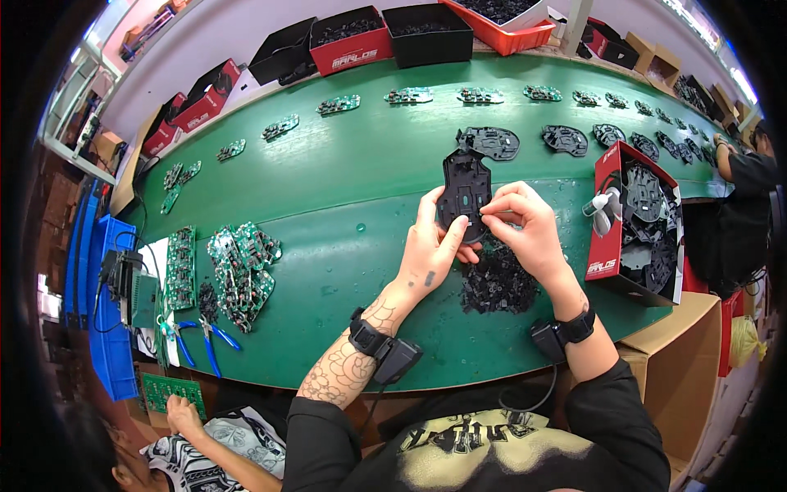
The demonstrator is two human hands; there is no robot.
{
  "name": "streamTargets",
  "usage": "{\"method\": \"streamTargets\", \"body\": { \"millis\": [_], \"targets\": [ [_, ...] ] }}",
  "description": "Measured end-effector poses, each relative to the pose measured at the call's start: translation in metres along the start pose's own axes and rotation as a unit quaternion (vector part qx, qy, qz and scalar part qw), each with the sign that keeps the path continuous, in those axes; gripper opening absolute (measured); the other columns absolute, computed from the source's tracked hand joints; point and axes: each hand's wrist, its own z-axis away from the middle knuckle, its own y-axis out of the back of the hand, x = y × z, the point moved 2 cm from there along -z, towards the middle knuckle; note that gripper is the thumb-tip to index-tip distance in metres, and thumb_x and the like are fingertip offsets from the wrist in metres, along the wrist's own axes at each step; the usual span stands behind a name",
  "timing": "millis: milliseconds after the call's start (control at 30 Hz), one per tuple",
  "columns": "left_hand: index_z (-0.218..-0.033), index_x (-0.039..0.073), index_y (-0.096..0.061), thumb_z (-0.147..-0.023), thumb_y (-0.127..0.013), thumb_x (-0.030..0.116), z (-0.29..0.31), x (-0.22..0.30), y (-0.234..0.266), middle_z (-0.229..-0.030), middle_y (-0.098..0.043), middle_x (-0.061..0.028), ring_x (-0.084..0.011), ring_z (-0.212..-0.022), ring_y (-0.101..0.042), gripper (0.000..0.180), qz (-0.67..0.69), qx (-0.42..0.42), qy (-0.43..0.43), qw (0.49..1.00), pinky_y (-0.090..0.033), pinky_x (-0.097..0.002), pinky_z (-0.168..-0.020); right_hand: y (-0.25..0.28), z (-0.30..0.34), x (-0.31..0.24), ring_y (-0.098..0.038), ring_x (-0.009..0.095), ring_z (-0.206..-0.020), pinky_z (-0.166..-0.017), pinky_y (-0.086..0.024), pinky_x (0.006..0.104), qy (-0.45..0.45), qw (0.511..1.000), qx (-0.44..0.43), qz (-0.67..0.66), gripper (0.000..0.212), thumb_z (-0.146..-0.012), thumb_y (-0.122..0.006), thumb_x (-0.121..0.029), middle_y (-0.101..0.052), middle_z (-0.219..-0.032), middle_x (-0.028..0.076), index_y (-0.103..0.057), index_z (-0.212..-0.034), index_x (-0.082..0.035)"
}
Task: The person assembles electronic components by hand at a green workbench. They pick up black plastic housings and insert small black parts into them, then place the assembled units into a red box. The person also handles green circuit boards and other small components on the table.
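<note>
A black plastic computer-mouse base shell (467, 190) is tilted up over the green bench. My left hand (436, 234) grips its left side and lower end, with the thumb across its inner face. At the shell's right edge, my right hand (525, 225) has thumb and index finger pinched together. Whatever sits between those fingertips is too small or hidden to make out. Under my hands lies a pile of small black plastic parts (498, 283). Just beyond the held shell, another black base shell (496, 144) rests on the bench.
Circuit boards (408, 96) and base shells (566, 140) line the green bench (352, 172). A red box of shells (602, 221) stands right, with a small white fan at its side. Stacked boards (242, 275) and blue-handled pliers (211, 344) lie left. Co-workers sit at lower left and far right.
</note>
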Motion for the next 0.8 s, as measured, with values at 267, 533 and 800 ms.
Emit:
{"method": "streamTargets", "body": {
  "millis": [267, 533, 800],
  "targets": [
    [-0.139, -0.003, -0.019, -0.098, -0.051, 0.016, 0.003, 0.002, 0.0, -0.09, -0.068, -0.0171, -0.0184, -0.061, -0.068, 0.055, -0.065, -0.018, -0.008, 0.998, -0.047, -0.0232, -0.045, -0.001, 0.002, -0.005, -0.063, 0.015, -0.085, -0.072, -0.059, 0.0286, -0.041, 0.998, 0.003, 0.039, 0.01, -0.079, -0.066, 0.004, -0.057, -0.091, 0.007, -0.061, -0.087, 0.002],
    [-0.136, 0.002, -0.022, -0.099, -0.049, 0.019, -0.006, 0.003, 0.007, -0.082, -0.068, -0.0155, -0.0161, -0.057, -0.066, 0.048, 0.078, -0.024, 0.039, 0.996, -0.035, -0.0186, -0.04, -0.004, 0.001, -0.009, -0.066, 0.016, -0.084, -0.074, -0.057, 0.0292, 0.011, 0.998, 0.065, 0.024, 0.021, -0.082, -0.07, -0.004, -0.063, -0.092, 0.008, -0.063, -0.101, -0.001],
    [-0.116, 0.001, -0.041, -0.092, -0.056, 0.012, -0.01, 0.0, 0.027, -0.091, -0.066, -0.0121, -0.0155, -0.059, -0.065, 0.03, 0.112, 0.128, 0.004, 0.985, -0.039, -0.0204, -0.04, -0.003, 0.006, -0.004, -0.056, 0.025, -0.08, -0.074, -0.047, 0.0354, 0.044, 0.966, -0.095, 0.236, 0.011, -0.074, -0.074, -0.016, -0.06, -0.076, 0.006, -0.071, -0.078, -0.007]
  ]
}}
